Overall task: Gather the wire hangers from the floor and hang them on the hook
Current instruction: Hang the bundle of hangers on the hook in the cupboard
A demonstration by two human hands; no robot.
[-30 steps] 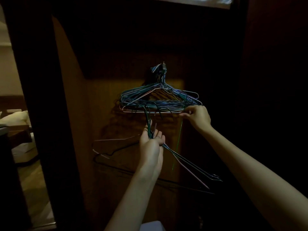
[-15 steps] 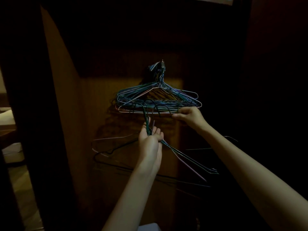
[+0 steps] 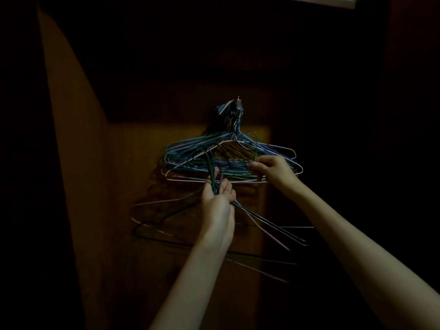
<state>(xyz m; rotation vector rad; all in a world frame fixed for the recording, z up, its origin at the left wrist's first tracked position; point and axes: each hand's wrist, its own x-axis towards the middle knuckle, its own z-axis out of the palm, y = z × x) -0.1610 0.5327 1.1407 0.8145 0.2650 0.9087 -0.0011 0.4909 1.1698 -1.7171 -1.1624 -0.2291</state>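
Note:
A thick bunch of blue, green and pink wire hangers [image 3: 195, 158] hangs from a small metal hook [image 3: 238, 103] on the dim wooden wall. My left hand [image 3: 220, 206] grips a second bundle of wire hangers [image 3: 269, 225] by their necks, just below the hung bunch; their hook ends rise in front of it and their bodies trail down to the right. My right hand [image 3: 273, 170] pinches a wire at the lower right of the hung bunch.
The wooden wall panel [image 3: 119, 234] carries the hangers' shadows at lower left. Dark surfaces close in on the left and right. A pale strip [image 3: 316, 0] shows at the top edge.
Both hands have risen closer to the hung bunch. My right hand has slid left along its bottom wires. The view has turned right, hiding the lit room at left.

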